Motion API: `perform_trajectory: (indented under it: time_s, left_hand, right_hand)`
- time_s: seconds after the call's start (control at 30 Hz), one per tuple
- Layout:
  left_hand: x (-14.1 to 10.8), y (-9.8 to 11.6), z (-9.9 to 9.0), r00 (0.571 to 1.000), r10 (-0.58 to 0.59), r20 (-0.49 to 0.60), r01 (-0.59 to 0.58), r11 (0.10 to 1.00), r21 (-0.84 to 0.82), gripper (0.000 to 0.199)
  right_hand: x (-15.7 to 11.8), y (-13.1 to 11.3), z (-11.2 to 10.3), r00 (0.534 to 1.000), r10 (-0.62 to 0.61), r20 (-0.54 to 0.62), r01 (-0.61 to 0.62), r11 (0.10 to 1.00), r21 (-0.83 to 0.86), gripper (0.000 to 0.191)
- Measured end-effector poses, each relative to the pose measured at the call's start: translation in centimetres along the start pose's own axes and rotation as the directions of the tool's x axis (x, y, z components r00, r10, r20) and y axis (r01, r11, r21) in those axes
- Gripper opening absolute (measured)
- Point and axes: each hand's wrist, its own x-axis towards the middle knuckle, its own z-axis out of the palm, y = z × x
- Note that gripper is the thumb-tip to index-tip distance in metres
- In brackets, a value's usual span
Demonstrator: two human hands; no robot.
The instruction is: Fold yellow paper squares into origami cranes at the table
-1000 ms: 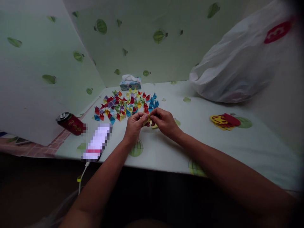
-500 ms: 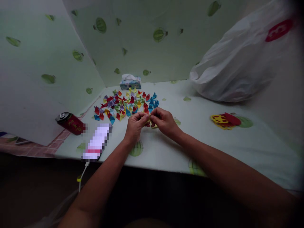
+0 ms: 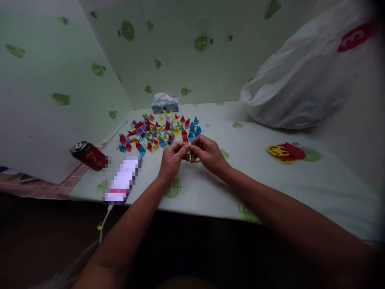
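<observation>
My left hand (image 3: 173,159) and my right hand (image 3: 207,152) meet above the table, thumbs and fingers pinched close together. Between the fingertips is a small piece of yellow paper (image 3: 189,150), mostly hidden by the fingers, so its folded shape cannot be made out. Under my right hand a bit of yellow paper (image 3: 197,160) shows on the tabletop. Just beyond the hands spreads a pile of small folded paper cranes (image 3: 153,134) in red, blue, yellow, purple, green and orange.
A tissue box (image 3: 165,105) stands behind the cranes. On the left are a red drink can (image 3: 92,156) and a phone (image 3: 123,178) with a charging cable (image 3: 104,222). To the right lie red and yellow cutouts (image 3: 284,153) below a big white plastic bag (image 3: 294,84).
Both hands stay in nearly the same place, still pinching the yellow paper. Only the fingertips have shifted very slightly.
</observation>
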Motion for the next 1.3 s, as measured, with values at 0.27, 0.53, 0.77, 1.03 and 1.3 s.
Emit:
perform_trajectory:
  time_s: [0.27,0.53,0.77,1.03,1.3]
  left_hand:
    - [-0.06,0.22,-0.12,1.000,0.016,0.016,-0.017,0.999,0.047,0.028]
    - [-0.06,0.47,-0.16,0.998,-0.038,0.053,0.036,0.999,0.030,0.025]
    - [0.04,0.09,-0.35,0.998,-0.046,0.049,0.047,0.999,-0.024,0.025]
    - [0.07,-0.17,-0.22,0.997,-0.055,0.053,0.059,0.994,-0.095,0.032]
    - [-0.03,0.05,-0.15,0.999,-0.020,0.025,0.019,0.999,0.026,0.024]
  right_hand:
    - [0.16,-0.26,-0.39,0.996,0.075,0.053,-0.076,0.997,0.030,0.028]
    - [0.18,-0.46,-0.46,0.999,0.039,0.027,-0.039,0.999,-0.019,0.020]
    - [0.45,-0.28,-0.80,0.998,0.041,0.049,-0.041,0.999,-0.013,0.023]
    - [0.51,-0.01,-0.84,1.000,-0.001,-0.017,0.000,0.999,-0.042,0.016]
    - [0.53,0.20,-0.94,0.982,-0.176,-0.067,0.153,0.955,-0.255,0.013]
